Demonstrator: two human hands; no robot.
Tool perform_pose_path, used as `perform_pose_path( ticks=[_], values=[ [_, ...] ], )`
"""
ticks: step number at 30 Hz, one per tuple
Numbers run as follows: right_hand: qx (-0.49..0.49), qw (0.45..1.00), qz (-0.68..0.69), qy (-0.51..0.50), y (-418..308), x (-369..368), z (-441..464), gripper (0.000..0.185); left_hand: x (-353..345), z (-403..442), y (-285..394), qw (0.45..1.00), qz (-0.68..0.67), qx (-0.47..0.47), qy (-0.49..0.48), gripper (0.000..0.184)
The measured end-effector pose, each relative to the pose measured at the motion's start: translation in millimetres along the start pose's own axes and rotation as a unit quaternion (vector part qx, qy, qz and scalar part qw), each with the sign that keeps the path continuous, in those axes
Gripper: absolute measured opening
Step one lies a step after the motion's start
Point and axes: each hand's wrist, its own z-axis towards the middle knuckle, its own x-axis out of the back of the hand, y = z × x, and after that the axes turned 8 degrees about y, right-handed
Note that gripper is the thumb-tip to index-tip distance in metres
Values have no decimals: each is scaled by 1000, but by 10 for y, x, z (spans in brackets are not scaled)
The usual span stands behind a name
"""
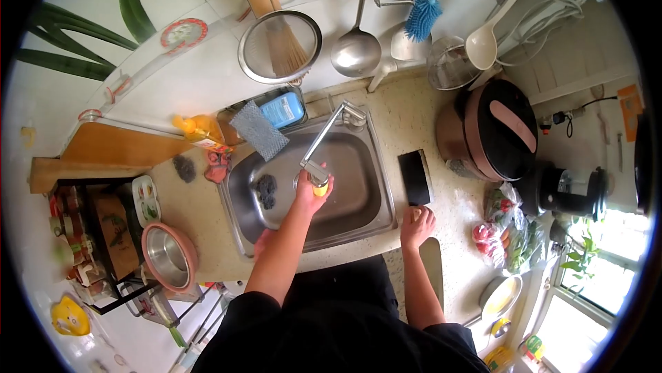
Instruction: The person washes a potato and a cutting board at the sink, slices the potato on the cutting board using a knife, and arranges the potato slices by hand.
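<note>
My left hand (pixel 314 191) is over the sink (pixel 358 197), just under the end of the swing-arm faucet (pixel 321 140). Its fingers close around a small yellow thing (pixel 320 190), whose kind I cannot make out. My right hand (pixel 418 225) rests on the counter to the right of the sink, fingers curled. It is at the near end of a flat black rectangular thing (pixel 414 177); whether it grips this is hidden. A dark scouring pad (pixel 265 191) lies in the sink's left part. Something pink (pixel 264 240) shows partly from behind my left forearm.
A grey cloth (pixel 258 131), a blue bottle (pixel 283 110) and an orange bottle (pixel 200 129) stand behind the sink. At right are a rice cooker (pixel 500 130) and bagged vegetables (pixel 524 245). A pink-rimmed bowl (pixel 192 249) stands left. Ladles and strainers hang above.
</note>
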Motion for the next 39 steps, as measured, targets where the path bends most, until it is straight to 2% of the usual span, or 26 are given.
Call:
perform_pose_path(
  ticks=[2, 3, 5, 6, 7, 9, 12, 15, 18, 19, 23, 26, 27, 29, 32, 35, 36, 37, 38, 39],
  values=[
    [71, 994, 80, 20, -298, -75, 190, 28, 1, -122, 22, 997, 57, 4, -42, 42],
    [81, 990, 111, -25, -548, -96, 309, 29, 10, -118, 17, 998, 55, -3, -44, 43],
    [200, 968, 117, -95, -943, -323, 543, 38, 43, -89, -13, 998, 49, -17, -46, 44],
    [179, 949, 142, -216, -1142, -434, 670, 47, 50, -100, -21, 998, 42, -20, -44, 44],
    [229, 931, 134, -250, -1371, -541, 822, 53, 53, -127, -25, 998, 33, -23, -42, 43],
    [301, 900, 88, -303, -1855, -703, 1126, 55, 59, -196, -4, 998, 41, -26, -43, 44],
    [409, 827, -66, -380, -2266, -1111, 1374, 55, 12, -303, 7, 995, 90, -32, -35, 47],
    [385, 846, -97, -355, -2391, -1343, 1421, 57, -30, -397, -19, 986, 157, -54, -1, 52],
    [339, 853, -87, -387, -2410, -1445, 1495, 64, -64, -452, -26, 972, 224, -72, 20, 57],
    [339, 871, -93, -343, -2404, -1457, 1457, 62, -67, -454, -24, 967, 242, -72, 42, 58],
    [316, 885, -45, -338, -2371, -1369, 1470, 59, 61, -426, 1, 936, 332, -70, 93, 58],
    [290, 896, 41, -334, -2199, -1127, 1381, 51, 102, -582, -52, 800, 550, -199, 133, 51],
    [279, 903, 80, -318, -2069, -1019, 1272, 47, 123, -637, -52, 665, 682, -254, 165, 49],
    [242, 915, 134, -294, -1807, -795, 987, 38, 206, -763, -31, 320, 863, -332, 205, 49],
    [199, 927, 192, -254, -1344, -430, 510, 30, 435, -799, 37, 393, 851, -271, 217, 53],
    [133, 929, 224, -262, -952, 111, 42, 30, 693, -899, 150, 492, 795, -269, 231, 58],
    [95, 931, 229, -268, -833, 296, -118, 30, 763, -893, 197, 628, 709, -214, 239, 58],
    [112, 942, 212, -234, -676, 447, -292, 29, 843, -868, 229, 745, 605, -148, 239, 59],
    [126, 952, 192, -201, -525, 595, -481, 29, 976, -840, 256, 840, 485, -73, 232, 59],
    [51, 956, 182, -225, -456, 810, -641, 26, 1221, -766, 326, 548, 754, -288, 221, 58]
  ],
)
